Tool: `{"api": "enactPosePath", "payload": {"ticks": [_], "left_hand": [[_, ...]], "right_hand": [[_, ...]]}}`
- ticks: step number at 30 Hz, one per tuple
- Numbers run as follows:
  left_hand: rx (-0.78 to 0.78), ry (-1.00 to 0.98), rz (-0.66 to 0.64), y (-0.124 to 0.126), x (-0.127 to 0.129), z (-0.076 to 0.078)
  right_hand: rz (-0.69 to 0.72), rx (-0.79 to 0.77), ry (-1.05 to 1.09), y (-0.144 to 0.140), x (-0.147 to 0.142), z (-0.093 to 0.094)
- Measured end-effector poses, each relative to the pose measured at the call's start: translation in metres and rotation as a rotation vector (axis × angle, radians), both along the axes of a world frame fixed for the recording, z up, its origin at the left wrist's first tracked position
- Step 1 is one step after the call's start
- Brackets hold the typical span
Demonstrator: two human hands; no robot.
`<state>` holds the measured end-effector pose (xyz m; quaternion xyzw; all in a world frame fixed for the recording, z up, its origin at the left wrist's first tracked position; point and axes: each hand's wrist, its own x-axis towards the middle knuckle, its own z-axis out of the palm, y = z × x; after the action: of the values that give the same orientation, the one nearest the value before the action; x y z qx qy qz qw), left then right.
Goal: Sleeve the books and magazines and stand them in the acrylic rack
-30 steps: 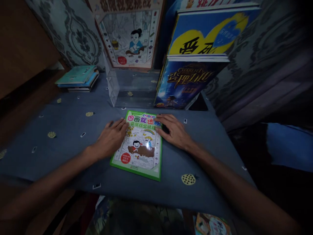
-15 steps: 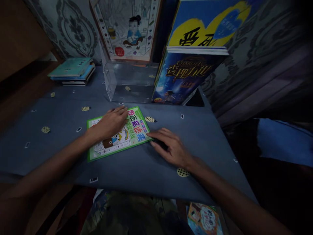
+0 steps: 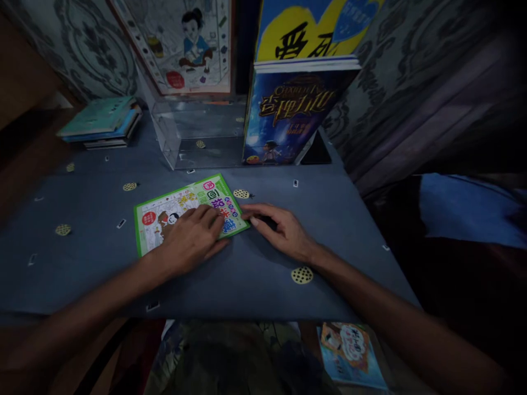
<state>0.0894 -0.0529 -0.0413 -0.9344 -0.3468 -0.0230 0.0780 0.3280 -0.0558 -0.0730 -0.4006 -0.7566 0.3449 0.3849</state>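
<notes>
Green book (image 3: 181,211) lay flat on the table (image 3: 102,263), roughly mid-table, a bit toward the near edge. Long axis ran left-right, tilted so the right end sat farther from the near edge than the left end.

L hand (image 3: 191,238) lay palm-down on the book's near-right part, fingers spread flat over the cover, pressing, not curled round anything. R hand (image 3: 284,233) rested on the table just off the book's right end, fingertips (image 3: 247,211) at or touching that short edge; fingers loosely bent, nothing gripped. A dark shape showed under the R palm, couldn't tell what.

Key relation: book lay left of the R hand and mostly under/beyond the L hand, so L hand was the nearer one, on top of it; R only met the end of the long axis.

Around: clear box (image 3: 197,131) near the far edge, w/ a picture book (image 3: 181,44) leaning above it; dark-blue book (image 3: 288,118) upright beside it to the right, yellow-blue book (image 3: 313,27) on top. Book stack (image 3: 101,120) at the far-left corner. Another book (image 3: 349,354) lay on the floor below the near edge.
</notes>
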Motion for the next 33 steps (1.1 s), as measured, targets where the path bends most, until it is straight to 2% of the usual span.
{"api": "enactPosePath", "payload": {"ticks": [6,12,21,33], "left_hand": [[0.124,-0.014,-0.066,-0.004,0.003,-0.003],[0.193,-0.066,-0.102,-0.003,0.003,0.0],[0.047,-0.071,-0.038,-0.001,0.003,0.015],[0.049,-0.077,-0.048,0.0,0.005,0.018]], "right_hand": [[0.045,-0.109,0.102,0.003,0.003,-0.001],[0.042,-0.128,0.16,0.004,0.004,-0.001],[0.071,-0.141,0.222,0.005,0.004,0.0],[0.063,-0.171,0.21,0.005,0.006,0.001]]}}
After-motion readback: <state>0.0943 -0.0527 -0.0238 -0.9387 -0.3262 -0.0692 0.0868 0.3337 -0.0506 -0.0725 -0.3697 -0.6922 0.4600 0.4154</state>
